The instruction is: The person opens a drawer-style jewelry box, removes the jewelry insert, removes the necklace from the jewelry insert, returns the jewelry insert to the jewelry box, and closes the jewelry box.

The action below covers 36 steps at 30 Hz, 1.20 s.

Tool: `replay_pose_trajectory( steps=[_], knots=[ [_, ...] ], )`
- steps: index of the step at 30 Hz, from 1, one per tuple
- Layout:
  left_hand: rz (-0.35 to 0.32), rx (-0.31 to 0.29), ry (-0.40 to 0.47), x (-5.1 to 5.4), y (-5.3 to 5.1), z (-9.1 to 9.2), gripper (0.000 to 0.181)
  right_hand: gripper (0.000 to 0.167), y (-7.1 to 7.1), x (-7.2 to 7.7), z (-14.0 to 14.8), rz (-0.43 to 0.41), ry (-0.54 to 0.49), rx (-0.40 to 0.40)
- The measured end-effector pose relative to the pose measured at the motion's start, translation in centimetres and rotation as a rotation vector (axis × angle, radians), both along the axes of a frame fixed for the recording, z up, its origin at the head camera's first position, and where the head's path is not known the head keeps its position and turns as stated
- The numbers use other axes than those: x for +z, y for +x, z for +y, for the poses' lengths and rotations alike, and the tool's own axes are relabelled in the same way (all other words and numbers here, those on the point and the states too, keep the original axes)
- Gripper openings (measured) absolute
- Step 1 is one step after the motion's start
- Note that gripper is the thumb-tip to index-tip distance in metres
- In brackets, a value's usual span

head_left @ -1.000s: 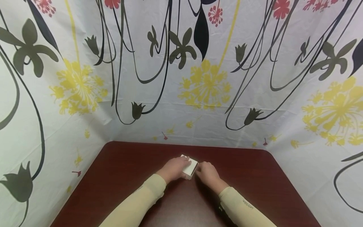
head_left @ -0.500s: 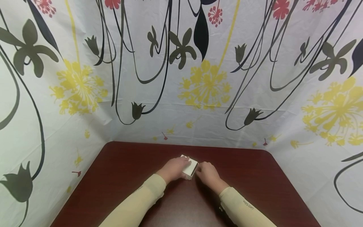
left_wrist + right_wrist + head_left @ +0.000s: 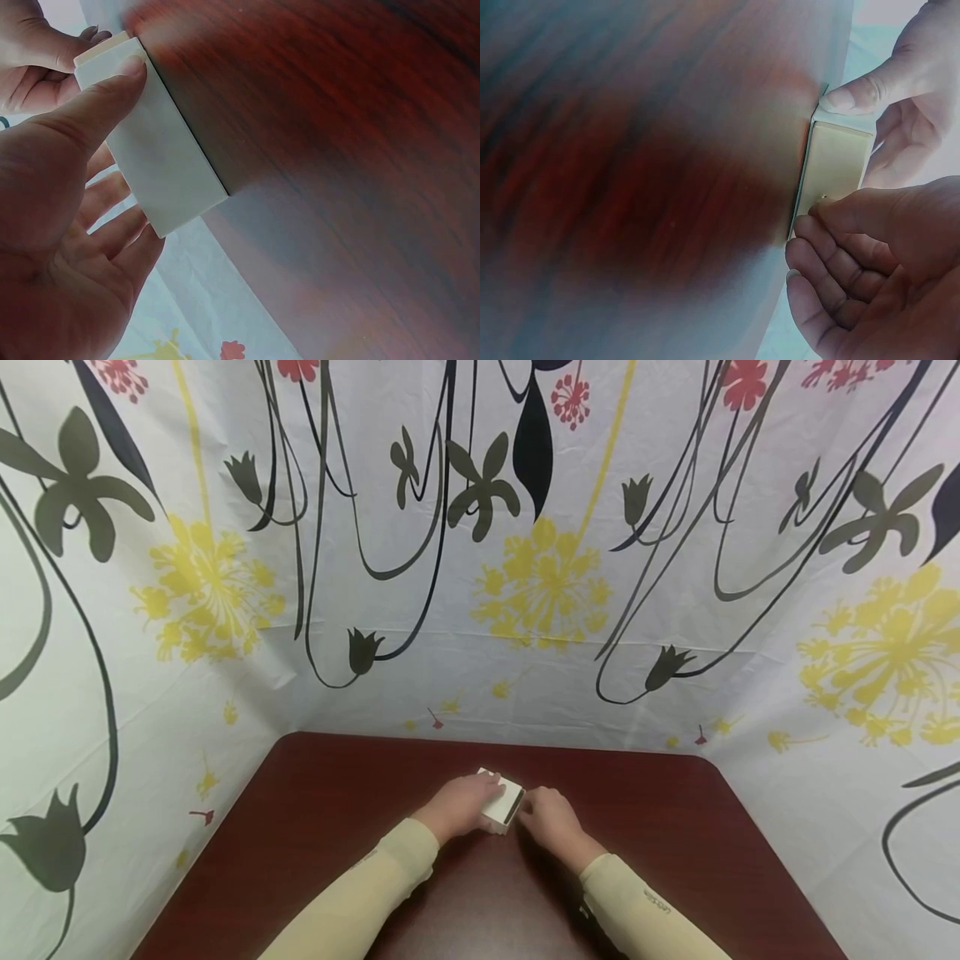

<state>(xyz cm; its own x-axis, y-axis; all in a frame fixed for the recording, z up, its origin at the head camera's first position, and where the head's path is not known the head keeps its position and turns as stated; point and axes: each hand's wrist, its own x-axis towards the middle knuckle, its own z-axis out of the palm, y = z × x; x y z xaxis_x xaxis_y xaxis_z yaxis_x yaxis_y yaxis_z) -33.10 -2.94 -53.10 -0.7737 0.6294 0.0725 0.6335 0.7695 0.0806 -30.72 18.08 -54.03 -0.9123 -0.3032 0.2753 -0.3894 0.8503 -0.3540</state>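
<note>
A small white box (image 3: 504,800) with a tan inner drawer (image 3: 841,157) sits on the table in front of me. My left hand (image 3: 459,803) grips the box across its body; in the left wrist view the thumb lies along one white face and the fingers are on the opposite side. The drawer protrudes slightly from the white sleeve at the right end. At that end my right hand (image 3: 553,818) has its fingers curled, thumb and forefinger pinching at the drawer's face. Those fingertips hide what exactly they pinch; a tiny bright spot shows beside the thumb.
The dark red wooden table (image 3: 360,793) has rounded far corners. White fabric (image 3: 525,693) printed with flowers and stems hangs behind it and along both sides.
Both hands keep nearly the same place. The dark strip at the right end of the box looks slightly wider than a second ago.
</note>
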Motion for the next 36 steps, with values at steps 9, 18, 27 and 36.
replay_pose_trajectory(
  steps=[9,18,27,36],
  knots=[
    [-0.002,-0.002,0.009,0.1,-0.06,-0.05,0.074,0.027,-0.03,-0.14,0.18,-0.004,-0.003,-0.001],
    [-0.005,-0.002,0.006,0.15,0.06,-0.1,0.073,0.026,0.08,-0.17,0.23,-0.002,-0.002,-0.002],
    [-0.007,0.002,0.0,0.19,0.01,-0.04,0.074,0.027,0.2,-0.07,0.21,-0.007,-0.006,-0.004],
    [-0.009,0.005,-0.01,0.3,0.08,-0.03,0.073,0.025,0.32,0.11,0.19,-0.025,-0.017,-0.013]
  ],
)
